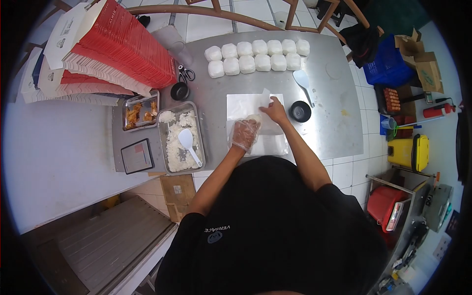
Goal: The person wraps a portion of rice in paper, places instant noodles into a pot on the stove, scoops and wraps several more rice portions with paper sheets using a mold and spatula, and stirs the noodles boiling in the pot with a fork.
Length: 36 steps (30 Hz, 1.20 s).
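Note:
My left hand, in a clear plastic glove, curls over a whitish lump of rice, mostly hidden by its fingers. Beneath it lies a stack of white wrapping sheets on the metal table. My right hand is bare, thumb and forefinger bent together at the sheets' far edge, where a paper corner sticks up. Left of me stands a metal tray of cooked rice with a white rice paddle in it. Two rows of white wrapped balls sit at the far side.
A second white paddle and a black bowl lie to the right. On the left are another black bowl, scissors, a tray of browned food, a tablet and tall stacks of red cartons.

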{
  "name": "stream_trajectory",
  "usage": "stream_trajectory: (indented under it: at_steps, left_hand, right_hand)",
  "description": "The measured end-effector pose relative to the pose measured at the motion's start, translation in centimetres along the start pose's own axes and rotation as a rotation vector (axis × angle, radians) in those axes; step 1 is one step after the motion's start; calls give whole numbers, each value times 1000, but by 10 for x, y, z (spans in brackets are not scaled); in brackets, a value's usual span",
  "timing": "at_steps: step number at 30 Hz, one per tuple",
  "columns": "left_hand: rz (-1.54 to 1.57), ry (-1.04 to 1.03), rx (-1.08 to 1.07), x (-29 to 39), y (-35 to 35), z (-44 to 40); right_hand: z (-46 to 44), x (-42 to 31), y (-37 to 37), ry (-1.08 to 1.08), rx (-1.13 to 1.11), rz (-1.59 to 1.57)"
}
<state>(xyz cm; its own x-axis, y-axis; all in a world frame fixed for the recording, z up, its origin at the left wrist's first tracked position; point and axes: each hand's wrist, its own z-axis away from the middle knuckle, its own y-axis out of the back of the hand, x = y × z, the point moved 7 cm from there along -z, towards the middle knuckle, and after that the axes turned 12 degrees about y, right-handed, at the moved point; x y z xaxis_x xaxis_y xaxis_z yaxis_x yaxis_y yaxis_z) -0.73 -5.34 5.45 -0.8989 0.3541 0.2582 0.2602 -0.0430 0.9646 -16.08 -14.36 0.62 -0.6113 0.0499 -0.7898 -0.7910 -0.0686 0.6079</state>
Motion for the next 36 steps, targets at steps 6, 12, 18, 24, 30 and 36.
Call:
stream_trajectory:
  at_steps: [6, 12, 18, 24, 30, 36]
  left_hand:
    - [42, 145, 14, -15, 13, -20]
    - [-198, 78, 80, -9, 54, -54]
    - [-199, 50, -413, -16, 28, -73]
    - [-200, 94, -435, -12, 44, -78]
    - [-83, 81, -368, -24, 22, -80]
    - [12, -94, -188, -24, 11, -69]
  right_hand:
    - [-12, -12, 12, 201, -179, -207]
    - [19, -32, 30, 453, -200, -186]
    - [24, -18, 21, 185, -22, 28]
    - [17, 23, 38, 29, 50, -18]
    - [12, 34, 37, 17, -178, 58]
    - [26, -45, 49, 482, -180, -189]
